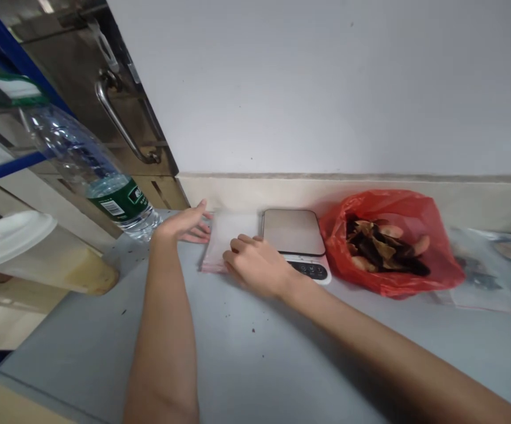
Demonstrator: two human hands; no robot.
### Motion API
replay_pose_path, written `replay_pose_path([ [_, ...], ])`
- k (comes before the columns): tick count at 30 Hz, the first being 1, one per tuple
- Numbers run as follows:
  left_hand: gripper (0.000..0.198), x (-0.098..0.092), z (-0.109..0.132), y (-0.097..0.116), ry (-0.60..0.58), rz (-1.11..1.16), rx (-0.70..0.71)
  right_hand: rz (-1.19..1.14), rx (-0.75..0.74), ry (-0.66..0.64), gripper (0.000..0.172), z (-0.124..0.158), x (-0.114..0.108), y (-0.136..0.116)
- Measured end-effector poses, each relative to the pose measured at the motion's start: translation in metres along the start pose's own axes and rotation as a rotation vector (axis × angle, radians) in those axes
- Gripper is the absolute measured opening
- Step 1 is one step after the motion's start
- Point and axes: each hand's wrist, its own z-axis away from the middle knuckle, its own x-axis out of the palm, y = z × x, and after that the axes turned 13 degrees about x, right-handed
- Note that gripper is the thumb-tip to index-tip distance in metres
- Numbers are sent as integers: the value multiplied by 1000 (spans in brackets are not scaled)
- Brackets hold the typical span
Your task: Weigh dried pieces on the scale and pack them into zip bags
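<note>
A stack of clear plastic bags point(235, 227) lies flat on the grey table against the wall. To its left is my left hand point(185, 225), fingers spread and thumb raised, with its fingertips close to the bags' edge. My right hand point(257, 262) rests over the front right corner of the stack, its fingers curled down. Its fingertips are hidden, so what they may pinch does not show. Just right of the bags sits a kitchen scale point(293, 231) with a bare metal plate; my right hand covers part of its front panel.
A red plastic bag point(390, 282) of dark, broken dried pieces stands right of the scale. Further right lie clear bags point(489, 277) with contents. On the left are a large water bottle point(122, 197) and a white-lidded container point(61, 259). Dark crumbs dot the table point(237, 365).
</note>
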Motion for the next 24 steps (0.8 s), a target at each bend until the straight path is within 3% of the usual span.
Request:
replay_pose_path([
  [4,17,1,-4,1,-65,4,-170,-46,22,-117,31,0,2,1],
  [10,25,10,-7,5,-79,-29,-191,-56,9,-105,32,-3,9,-1],
  [15,38,12,-8,0,-96,-102,-92,-218,-108,-132,20,-1,9,11],
  [19,41,16,-13,3,-84,-238,52,-249,-107,5,21,3,20,18],
  [21,33,20,-16,9,-143,-275,143,-250,-89,70,24,4,27,19],
  [24,26,30,-18,18,-290,-309,223,-235,-66,49,29,7,31,20],
])
